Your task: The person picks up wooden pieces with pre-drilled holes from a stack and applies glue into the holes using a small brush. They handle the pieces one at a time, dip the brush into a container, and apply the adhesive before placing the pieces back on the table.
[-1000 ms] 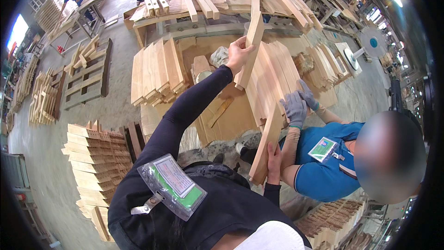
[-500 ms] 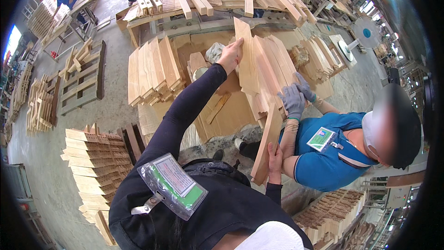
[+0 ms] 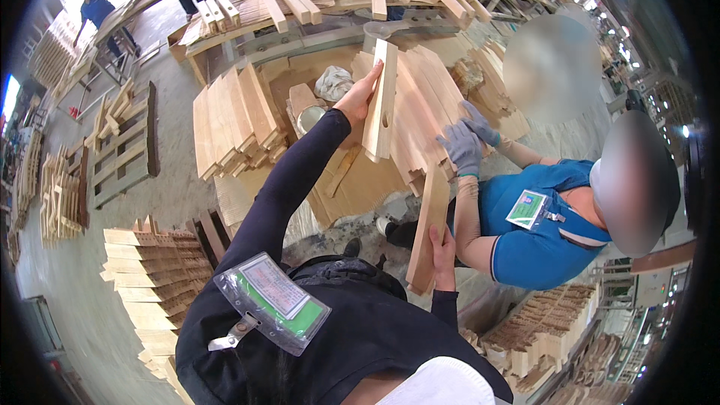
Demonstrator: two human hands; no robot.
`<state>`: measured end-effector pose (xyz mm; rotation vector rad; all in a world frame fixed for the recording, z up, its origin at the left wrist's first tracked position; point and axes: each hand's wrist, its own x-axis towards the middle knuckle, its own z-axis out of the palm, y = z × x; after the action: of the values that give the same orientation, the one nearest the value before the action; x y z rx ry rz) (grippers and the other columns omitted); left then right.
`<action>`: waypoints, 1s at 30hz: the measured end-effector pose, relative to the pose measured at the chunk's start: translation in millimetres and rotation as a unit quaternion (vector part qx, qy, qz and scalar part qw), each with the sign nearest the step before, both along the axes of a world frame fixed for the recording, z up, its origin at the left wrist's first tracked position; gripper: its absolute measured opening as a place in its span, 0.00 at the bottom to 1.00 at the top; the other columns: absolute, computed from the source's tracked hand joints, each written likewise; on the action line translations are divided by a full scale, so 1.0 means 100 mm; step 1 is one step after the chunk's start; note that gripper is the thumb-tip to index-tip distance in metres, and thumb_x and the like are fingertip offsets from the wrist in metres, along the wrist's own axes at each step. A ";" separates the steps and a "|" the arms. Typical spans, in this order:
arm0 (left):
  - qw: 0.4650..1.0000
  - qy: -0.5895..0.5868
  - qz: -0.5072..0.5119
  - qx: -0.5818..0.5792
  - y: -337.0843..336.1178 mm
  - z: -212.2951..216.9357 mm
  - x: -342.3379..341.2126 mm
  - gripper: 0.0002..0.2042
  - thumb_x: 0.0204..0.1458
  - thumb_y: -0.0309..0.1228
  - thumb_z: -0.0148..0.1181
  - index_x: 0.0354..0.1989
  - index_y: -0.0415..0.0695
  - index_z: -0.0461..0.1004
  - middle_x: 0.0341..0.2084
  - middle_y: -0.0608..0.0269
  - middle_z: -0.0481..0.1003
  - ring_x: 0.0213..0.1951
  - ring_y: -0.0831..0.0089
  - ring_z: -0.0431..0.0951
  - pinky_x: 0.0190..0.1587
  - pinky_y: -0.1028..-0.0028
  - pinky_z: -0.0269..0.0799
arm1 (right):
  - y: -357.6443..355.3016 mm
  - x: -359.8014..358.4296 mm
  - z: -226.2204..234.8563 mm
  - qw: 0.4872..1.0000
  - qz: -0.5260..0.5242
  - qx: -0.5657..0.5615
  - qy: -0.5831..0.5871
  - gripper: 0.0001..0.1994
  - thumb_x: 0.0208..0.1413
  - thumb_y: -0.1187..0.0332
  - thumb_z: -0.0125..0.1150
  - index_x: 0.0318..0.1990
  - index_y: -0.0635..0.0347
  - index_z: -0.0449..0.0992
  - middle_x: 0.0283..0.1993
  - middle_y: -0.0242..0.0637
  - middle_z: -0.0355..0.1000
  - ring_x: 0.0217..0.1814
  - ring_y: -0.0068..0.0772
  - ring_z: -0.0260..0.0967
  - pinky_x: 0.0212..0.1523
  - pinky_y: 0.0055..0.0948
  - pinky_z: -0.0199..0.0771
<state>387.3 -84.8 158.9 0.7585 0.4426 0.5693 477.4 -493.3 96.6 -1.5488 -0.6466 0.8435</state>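
My left hand (image 3: 361,96) is closed around the side of a wooden piece (image 3: 381,109), held up over the stack. A slot shows near the piece's lower end. Lower down, my right hand (image 3: 443,253) grips a second wooden piece (image 3: 430,219) by its right side, and that piece stands tilted in front of me. Beyond both lies a stack of similar wooden pieces (image 3: 422,97). A co-worker's grey-gloved hands (image 3: 463,148) rest on the stack's right side.
Another wood stack (image 3: 232,124) lies on cardboard to the left, near a round container (image 3: 309,118) and a crumpled white cloth (image 3: 334,84). The co-worker in blue (image 3: 544,229) stands close on my right. Slotted pieces (image 3: 157,292) are piled at lower left.
The piece in my left hand has turned from its broad face to show its slotted narrow side. My right hand's piece has become more upright. The whole view has shifted slightly.
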 end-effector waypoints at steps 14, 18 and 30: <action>0.982 0.088 0.141 0.090 0.06 -0.08 0.28 0.05 0.57 0.27 0.57 0.35 0.38 0.71 0.22 0.65 0.72 0.18 0.75 0.71 0.18 0.74 0.64 | 0.06 -0.26 -0.17 0.999 -0.048 -0.004 0.004 0.30 0.58 0.51 0.62 0.58 0.67 0.68 0.51 0.38 0.73 0.51 0.24 0.68 0.53 0.26 0.67; 0.979 0.120 0.094 0.135 0.31 -0.26 0.25 0.05 0.55 0.24 0.55 0.38 0.37 0.70 0.22 0.65 0.70 0.16 0.74 0.69 0.18 0.73 0.65 | 0.00 -0.28 -0.10 0.998 -0.066 -0.016 0.007 0.30 0.58 0.50 0.62 0.58 0.67 0.68 0.52 0.40 0.73 0.52 0.26 0.69 0.54 0.27 0.67; 0.976 0.117 0.113 0.145 0.41 -0.27 0.16 0.07 0.54 0.26 0.56 0.39 0.39 0.69 0.19 0.66 0.69 0.14 0.75 0.66 0.16 0.74 0.60 | 0.13 -0.44 -0.09 0.996 -0.087 0.001 0.005 0.31 0.57 0.50 0.63 0.60 0.67 0.68 0.52 0.40 0.74 0.53 0.26 0.69 0.55 0.27 0.67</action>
<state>403.6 -44.1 132.2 1.0682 0.6782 0.7718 433.3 -479.8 87.3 -1.5737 -0.4958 0.7194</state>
